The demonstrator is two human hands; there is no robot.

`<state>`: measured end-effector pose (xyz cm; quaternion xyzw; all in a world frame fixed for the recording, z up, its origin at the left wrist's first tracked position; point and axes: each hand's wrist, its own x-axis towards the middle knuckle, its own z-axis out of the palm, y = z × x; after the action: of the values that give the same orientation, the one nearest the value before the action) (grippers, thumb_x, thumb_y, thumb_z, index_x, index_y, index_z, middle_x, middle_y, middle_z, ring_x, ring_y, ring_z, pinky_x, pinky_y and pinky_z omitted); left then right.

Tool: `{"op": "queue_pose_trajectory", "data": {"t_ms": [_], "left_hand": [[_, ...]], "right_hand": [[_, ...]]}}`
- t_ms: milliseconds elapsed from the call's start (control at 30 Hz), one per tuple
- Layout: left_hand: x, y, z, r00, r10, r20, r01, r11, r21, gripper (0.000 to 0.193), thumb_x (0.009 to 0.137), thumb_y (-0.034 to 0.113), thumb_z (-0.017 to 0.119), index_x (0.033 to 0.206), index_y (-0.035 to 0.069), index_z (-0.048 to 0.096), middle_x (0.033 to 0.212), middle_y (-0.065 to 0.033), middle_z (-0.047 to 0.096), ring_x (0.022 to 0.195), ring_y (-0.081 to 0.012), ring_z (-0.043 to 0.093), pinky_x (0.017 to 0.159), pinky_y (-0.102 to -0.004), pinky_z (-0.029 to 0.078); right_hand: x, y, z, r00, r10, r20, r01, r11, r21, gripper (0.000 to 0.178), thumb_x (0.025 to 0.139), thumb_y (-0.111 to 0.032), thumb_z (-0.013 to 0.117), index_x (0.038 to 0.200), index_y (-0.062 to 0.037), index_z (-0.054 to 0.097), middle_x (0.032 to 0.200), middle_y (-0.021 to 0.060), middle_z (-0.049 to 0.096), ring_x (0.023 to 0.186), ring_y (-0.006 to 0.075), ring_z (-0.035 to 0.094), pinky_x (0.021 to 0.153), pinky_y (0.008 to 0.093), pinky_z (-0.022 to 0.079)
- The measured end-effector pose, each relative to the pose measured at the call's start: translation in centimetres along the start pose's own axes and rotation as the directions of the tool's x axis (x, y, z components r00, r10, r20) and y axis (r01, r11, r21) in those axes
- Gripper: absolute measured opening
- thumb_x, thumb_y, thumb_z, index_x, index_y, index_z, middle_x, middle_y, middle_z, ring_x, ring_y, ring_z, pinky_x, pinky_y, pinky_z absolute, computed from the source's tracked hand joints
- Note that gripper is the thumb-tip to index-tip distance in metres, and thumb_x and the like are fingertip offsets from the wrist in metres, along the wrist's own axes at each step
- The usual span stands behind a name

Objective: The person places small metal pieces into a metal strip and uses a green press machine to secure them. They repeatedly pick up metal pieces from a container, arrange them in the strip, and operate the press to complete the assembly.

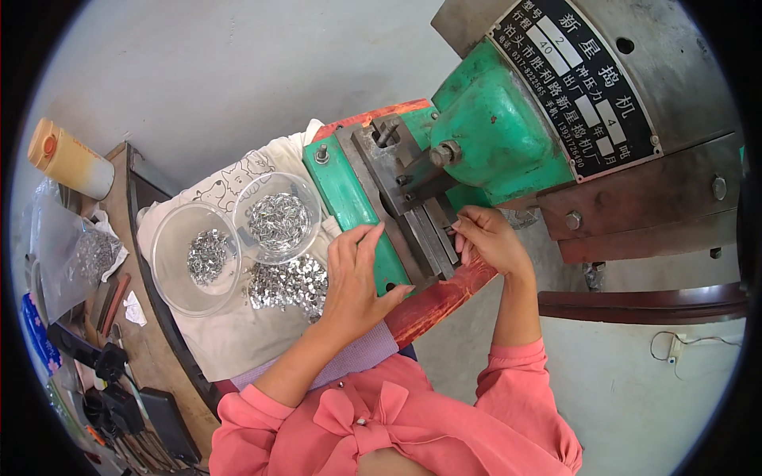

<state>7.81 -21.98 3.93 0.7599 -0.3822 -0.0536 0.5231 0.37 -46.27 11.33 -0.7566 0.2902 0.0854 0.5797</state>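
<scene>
Centre of frame: steel die point(432, 238) set on the green base point(349, 190) of a press point(496, 131), both hands close in. Right hand point(496, 242) at the die's right side, thumb and forefinger brought nearly together at its edge; whether something small is pinched there, cannot tell, as the fingers cover it. Left hand point(352, 278) at the die's left, over the base, fingers and thumb spread apart with nothing seen between them; its fingertips lie at or just above the base, contact unclear. So the die sits between the two hands, nearer the right fingertips. Die is dark grey, blocky, with long straight bars slanting down toward lower right, edges paler and worn; a dark punch point(421, 181) reaches its upper part from the right. Left of centre, beyond the left hand: small silver pieces in three lots. Left bowl point(165, 278), clear plastic, carries a modest heap; right bowl point(311, 238), also clear, is better covered, its pieces looking slimmer. Loose pile point(287, 287) below the right bowl, just beside the left wrist: bright, flat, flake-like bits, strongly reflective. Bowls and pile all rest on a pale cloth point(208, 341) with a line-drawn animal print.
</scene>
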Motion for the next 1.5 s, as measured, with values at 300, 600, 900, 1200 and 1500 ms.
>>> {"op": "queue_pose_trajectory", "data": {"t_ms": [300, 600, 900, 1200, 1500], "left_hand": [[1.1, 0.4, 0.0, 1.000, 0.017, 0.006, -0.016, 0.999, -0.037, 0.098, 0.064, 0.018, 0.091, 0.146, 0.002, 0.039, 0.135, -0.0208, 0.045, 0.125, -0.0399, 0.041, 0.108, -0.0485, 0.035], [4.0, 0.2, 1.3, 0.996, 0.083, -0.008, -0.084, 0.991, -0.107, 0.094, 0.064, 0.030, 0.091, 0.140, 0.001, 0.045, 0.133, -0.0209, 0.049, 0.123, -0.0408, 0.044, 0.107, -0.0501, 0.035], [4.2, 0.1, 2.3, 1.000, 0.031, -0.006, -0.031, 0.987, -0.155, 0.085, 0.063, 0.032, 0.089, 0.131, -0.001, 0.050, 0.129, -0.0195, 0.048, 0.125, -0.0404, 0.042, 0.104, -0.0496, 0.037], [5.2, -0.1, 1.5, 0.998, -0.001, 0.063, 0.011, 0.987, -0.162, 0.069, 0.070, 0.030, 0.086, 0.124, 0.000, 0.055, 0.123, -0.0142, 0.051, 0.126, -0.0355, 0.042, 0.101, -0.0458, 0.035], [5.3, -0.3, 1.8, 0.999, 0.023, -0.035, -0.028, 0.988, -0.151, 0.055, 0.078, 0.025, 0.081, 0.121, 0.002, 0.057, 0.116, -0.0128, 0.054, 0.119, -0.0337, 0.045, 0.098, -0.0462, 0.037]], "right_hand": [[0.6, 0.6, 0.2, 0.997, -0.064, 0.053, 0.053, 0.981, 0.188, 0.018, 0.104, -0.018, 0.058, 0.102, -0.0001, 0.058, 0.076, 0.0054, 0.064, 0.055, 0.0113, 0.062, 0.054, 0.0233, 0.051], [1.5, -1.3, -1.7, 0.986, 0.070, 0.154, -0.049, 0.990, -0.134, 0.017, 0.102, -0.012, 0.051, 0.093, 0.0011, 0.057, 0.073, 0.0096, 0.065, 0.054, 0.0146, 0.063, 0.051, 0.0263, 0.051], [-0.2, 0.6, -0.1, 0.995, -0.084, -0.061, 0.082, 0.996, -0.027, 0.019, 0.097, -0.010, 0.059, 0.110, 0.0012, 0.053, 0.085, 0.0068, 0.061, 0.069, 0.0110, 0.059, 0.062, 0.0271, 0.052], [-6.0, 5.1, 3.0, 0.886, -0.455, -0.090, 0.351, 0.784, -0.512, 0.016, 0.094, -0.012, 0.066, 0.093, -0.0004, 0.057, 0.076, 0.0078, 0.056, 0.062, 0.0162, 0.057, 0.058, 0.0327, 0.048], [-6.6, 3.9, 6.6, 0.727, -0.669, -0.157, 0.329, 0.539, -0.775, 0.012, 0.097, -0.009, 0.062, 0.091, 0.0017, 0.059, 0.074, 0.0161, 0.061, 0.068, 0.0355, 0.065, 0.058, 0.0415, 0.048]]}}
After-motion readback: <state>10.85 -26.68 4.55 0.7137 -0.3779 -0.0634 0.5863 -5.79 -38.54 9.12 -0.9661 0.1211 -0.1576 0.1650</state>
